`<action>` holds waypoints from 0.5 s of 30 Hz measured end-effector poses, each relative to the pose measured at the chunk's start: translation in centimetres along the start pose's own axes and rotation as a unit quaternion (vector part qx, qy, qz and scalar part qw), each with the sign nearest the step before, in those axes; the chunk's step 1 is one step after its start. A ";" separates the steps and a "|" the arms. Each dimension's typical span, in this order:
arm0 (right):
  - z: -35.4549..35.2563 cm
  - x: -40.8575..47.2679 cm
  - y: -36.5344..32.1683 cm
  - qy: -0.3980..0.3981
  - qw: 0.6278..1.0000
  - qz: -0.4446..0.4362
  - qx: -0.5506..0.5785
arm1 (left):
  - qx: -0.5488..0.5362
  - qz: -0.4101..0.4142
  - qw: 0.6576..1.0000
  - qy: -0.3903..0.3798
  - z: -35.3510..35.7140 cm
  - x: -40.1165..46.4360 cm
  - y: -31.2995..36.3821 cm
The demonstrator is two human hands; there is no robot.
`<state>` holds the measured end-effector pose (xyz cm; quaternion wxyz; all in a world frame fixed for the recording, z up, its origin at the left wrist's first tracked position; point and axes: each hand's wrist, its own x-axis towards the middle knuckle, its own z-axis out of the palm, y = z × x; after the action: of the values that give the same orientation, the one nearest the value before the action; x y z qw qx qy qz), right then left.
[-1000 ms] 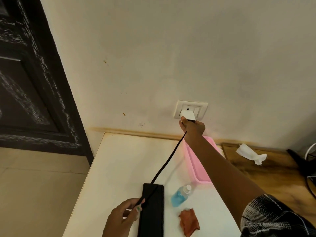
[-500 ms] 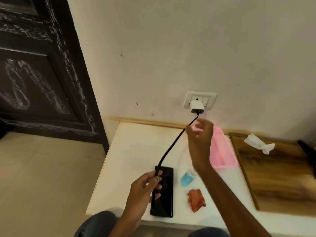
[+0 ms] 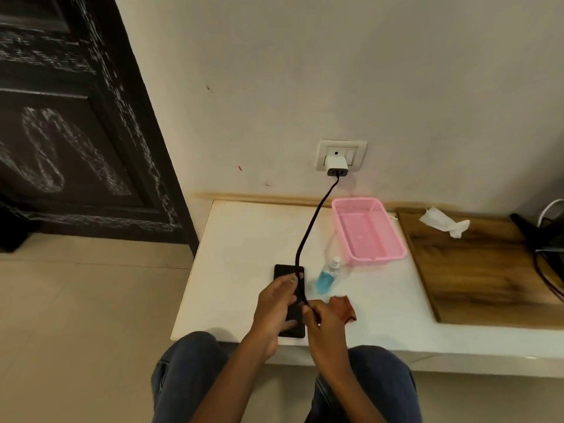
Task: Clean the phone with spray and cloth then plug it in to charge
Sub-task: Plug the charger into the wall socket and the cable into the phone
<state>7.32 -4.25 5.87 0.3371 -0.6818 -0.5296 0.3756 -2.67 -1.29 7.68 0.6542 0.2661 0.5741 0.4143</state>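
The phone [image 3: 290, 300] lay flat near the front edge of the white bench [image 3: 244, 239], screen dark. The left hand [image 3: 274, 306] rested on it, its fingers curved over the phone's left side and holding it down. The right hand [image 3: 323, 325] pinched the free end of the black cable [image 3: 314, 221] just beside the phone's lower right side. The cable ran up to the white charger [image 3: 335, 166] seated in the wall socket [image 3: 341, 155]. The spray bottle [image 3: 327, 276] and the cloth [image 3: 343, 308] lay just right of the phone. The plug's tip was hidden, so a skewed push could miss or jam the port. A tug on the fairly taut cable might drag the phone off the front edge, or loosen the charger.
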 end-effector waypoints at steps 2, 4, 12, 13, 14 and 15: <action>-0.2 0.7 1.0 0.020 0.997 0.060 0.033 | 0.048 0.018 0.997 0.052 -0.2 0.8 -0.7; -0.2 1.4 2.4 0.009 0.993 0.108 0.051 | 0.094 0.009 0.990 0.102 -0.9 1.7 -1.5; 1.2 3.7 4.8 -0.068 0.972 0.208 0.081 | 0.089 -0.113 0.986 0.091 -1.6 3.3 -3.7; 1.4 3.8 4.9 -0.076 0.968 0.219 0.092 | 0.077 -0.115 0.986 0.089 -1.7 3.4 -3.7; 1.6 4.0 5.0 -0.081 0.964 0.230 0.105 | 0.061 -0.121 0.987 0.084 -1.7 3.5 -3.7; 1.6 4.2 5.1 -0.081 0.960 0.238 0.119 | 0.047 -0.130 0.987 0.078 -1.7 3.6 -3.7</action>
<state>9.02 -1.18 0.06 0.2721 -0.7106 -0.3290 0.5593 -3.44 -0.39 2.41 0.6423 0.1862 0.6721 0.3179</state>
